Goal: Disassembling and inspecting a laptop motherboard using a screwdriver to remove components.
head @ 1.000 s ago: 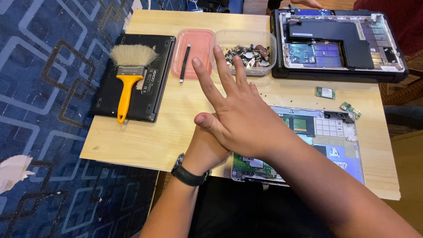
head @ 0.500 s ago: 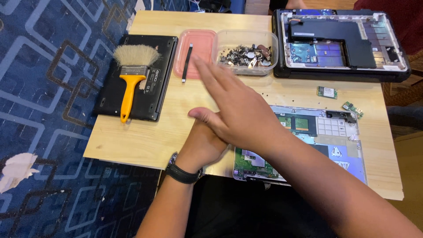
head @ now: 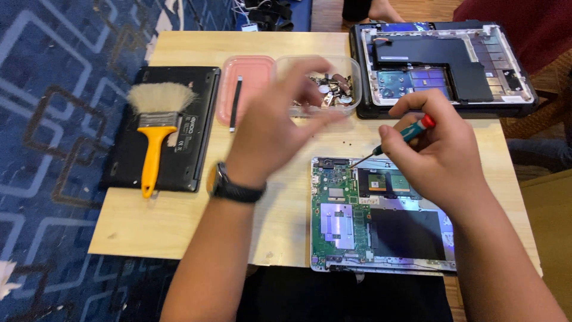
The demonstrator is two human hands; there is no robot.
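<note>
Screwdriver in right hand slants tip-down-left toward circuit board.

Green circuit board, red-and-teal screwdriver, yellow-handled brush, pink lid, seemingly patterned blue carpet

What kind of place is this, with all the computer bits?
Probably a laptop repair spot: an opened laptop with its green circuit board bare, a small screwdriver in the right hand, and a tub of screws.

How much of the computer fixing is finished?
The laptop already lies open with its green board bare, and loose screws fill the clear tub. The right hand holds a screwdriver, tip near the board's top edge; the left hand reaches to the tub. The board remains in place.
</note>
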